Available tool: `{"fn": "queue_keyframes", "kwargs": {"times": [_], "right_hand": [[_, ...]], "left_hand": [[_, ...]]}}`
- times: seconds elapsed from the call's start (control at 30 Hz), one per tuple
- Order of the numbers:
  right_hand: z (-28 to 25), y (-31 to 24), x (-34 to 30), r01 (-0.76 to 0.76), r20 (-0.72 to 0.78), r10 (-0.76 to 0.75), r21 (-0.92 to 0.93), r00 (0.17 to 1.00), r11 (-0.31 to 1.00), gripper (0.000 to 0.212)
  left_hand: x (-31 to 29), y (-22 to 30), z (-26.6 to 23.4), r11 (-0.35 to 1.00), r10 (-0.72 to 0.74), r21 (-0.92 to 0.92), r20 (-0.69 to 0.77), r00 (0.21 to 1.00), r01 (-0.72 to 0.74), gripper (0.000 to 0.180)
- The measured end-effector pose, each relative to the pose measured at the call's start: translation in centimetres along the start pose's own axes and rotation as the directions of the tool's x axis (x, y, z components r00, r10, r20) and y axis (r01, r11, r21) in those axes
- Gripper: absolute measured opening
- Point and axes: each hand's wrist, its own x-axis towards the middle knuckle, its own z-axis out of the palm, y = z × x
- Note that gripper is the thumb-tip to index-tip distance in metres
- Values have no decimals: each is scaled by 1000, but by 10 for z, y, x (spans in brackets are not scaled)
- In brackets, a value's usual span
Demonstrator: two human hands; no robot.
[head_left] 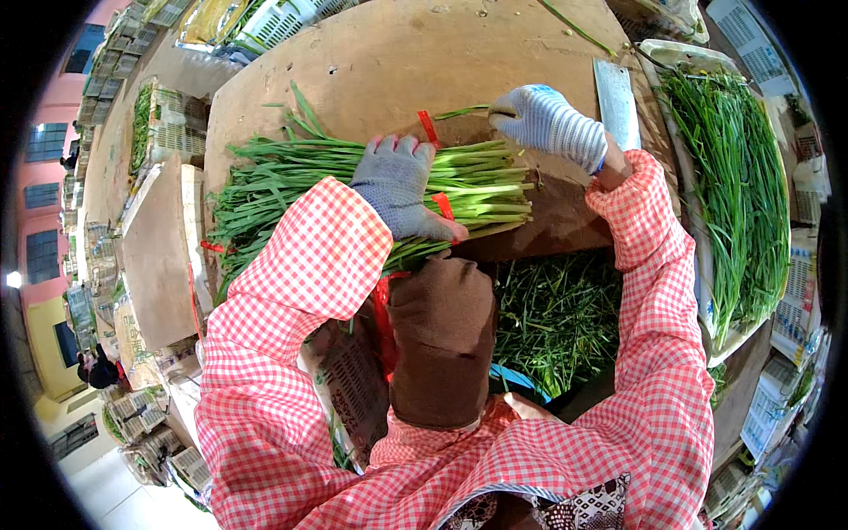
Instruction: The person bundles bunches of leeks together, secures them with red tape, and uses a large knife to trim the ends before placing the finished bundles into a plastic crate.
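Observation:
A bundle of chives [283,172] lies across the wooden board, green leaves to the left and pale stem ends to the right. Red ties show on it: one red tie [428,129] sticks up at the far side, another red tie [443,206] at the near side. My left hand [394,190], in a grey glove with fingertips bare, presses over the bundle, its fingers across the top and its thumb toward the near side. My right hand [549,124], in a white and blue striped glove, is closed around the end of a loose chive stalk [461,112], just beyond the stem ends.
A flat metal blade [616,104] lies right of my right hand. A long crate of loose chives [729,177] stands at the right. Below the board's edge are cut green scraps [561,322], beside my brown-covered knee [442,331]. Stacked crates [177,119] line the left.

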Motion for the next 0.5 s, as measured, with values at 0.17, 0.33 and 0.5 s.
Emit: {"fn": "queue_keyframes", "kwargs": {"times": [0.17,0.33,0.5], "right_hand": [[2,-1,0,13,-9,-13,87,1000,996,34],[4,-37,19,74,70,-71,-44,995,996,36],[21,-47,36,160,59,-166,83,984,984,34]], "left_hand": [[1,3,-9,1000,-23,-4,99,995,23,106],[-2,9,-9,999,-46,30,89,995,43,105],[-10,8,7,999,47,-17,-116,992,-49,104]]}}
